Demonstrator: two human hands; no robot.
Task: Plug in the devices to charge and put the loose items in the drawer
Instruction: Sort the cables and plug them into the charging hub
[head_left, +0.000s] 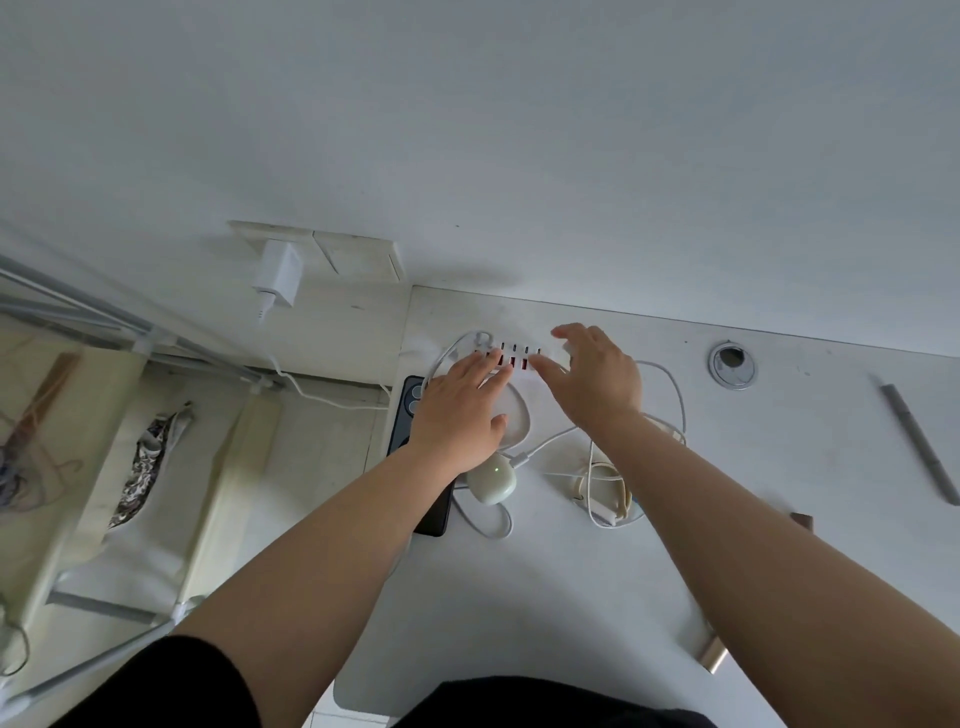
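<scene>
1. Step in hand: judged to be the plugging-in stage. Both hands work at the white multi-port charging hub with red-lined sockets (511, 358), which lies near the back left corner of the white desk (571, 597).
2. Left hand (460, 415): fingers spread flat, grip apart, resting over the hub's left end and a flat white oval pad (514, 423); nothing clamped.
3. Right hand (597, 376): fingers splayed, grip apart, hovering at the hub's right end; whether it touches a plug cannot be told.
4. Devices: pale green rounded earbud case (491, 480) with a lit green dot and a white cable (540, 449) attached; black smartphone (415, 447) at the desk's left edge, partly under the left forearm (its cable connection is hidden).
5. Next move, as judgement: find a free socket and seat a connector squarely.
6. Loose items: grey slim pen (919, 441) far right, not yet stowed; no drawer is visible.
7. Room: white wall adapter (280, 275) in its socket; folding rack at left.
</scene>
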